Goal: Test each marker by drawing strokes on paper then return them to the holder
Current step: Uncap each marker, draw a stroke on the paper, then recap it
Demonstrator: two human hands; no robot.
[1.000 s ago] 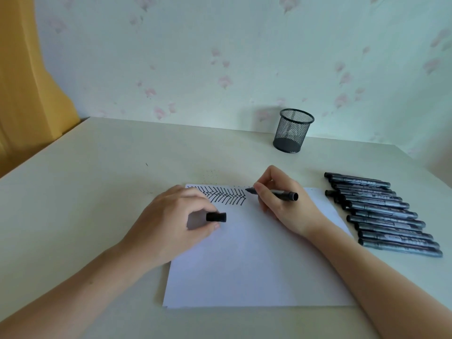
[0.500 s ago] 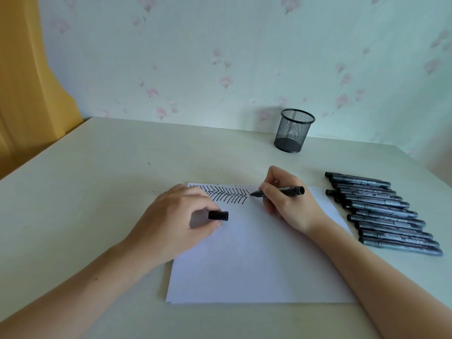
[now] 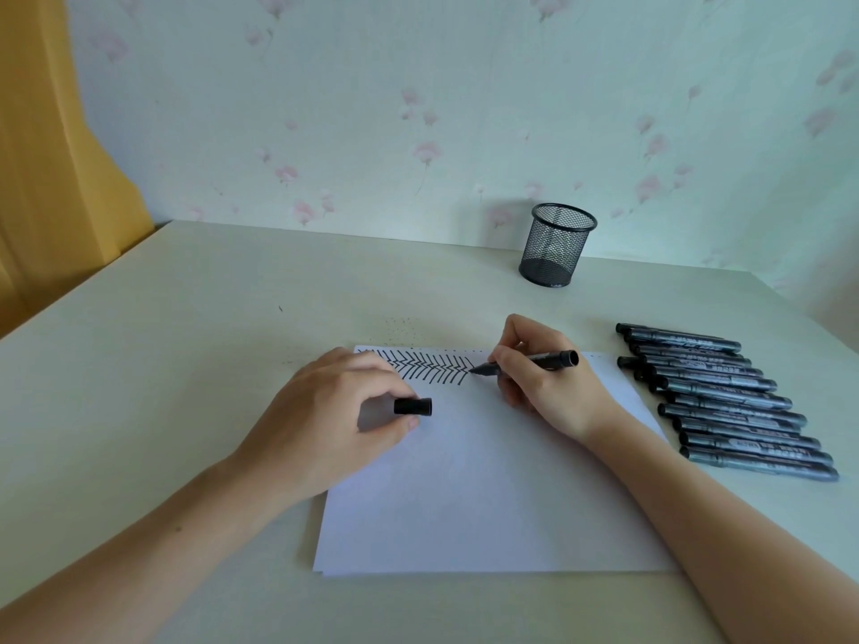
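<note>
Our right hand (image 3: 548,383) grips marker (image 3: 534,363), left hand (image 3: 334,411) pinches cap (image 3: 412,406); paper (image 3: 488,495) could slide, smearing strokes.

This looks like a room in a home — a plain desk corner rather than an office or workshop. The wall (image 3: 465,109) behind is papered in pale green with scattered pink flower sprigs, a domestic pattern. A yellow curtain (image 3: 46,178) hangs at the left edge. The cream table (image 3: 186,364) is pushed against the wall and carries only stationery — a black mesh pen holder (image 3: 557,246), a row of markers (image 3: 725,397) and a sheet of white paper (image 3: 488,504).
</note>
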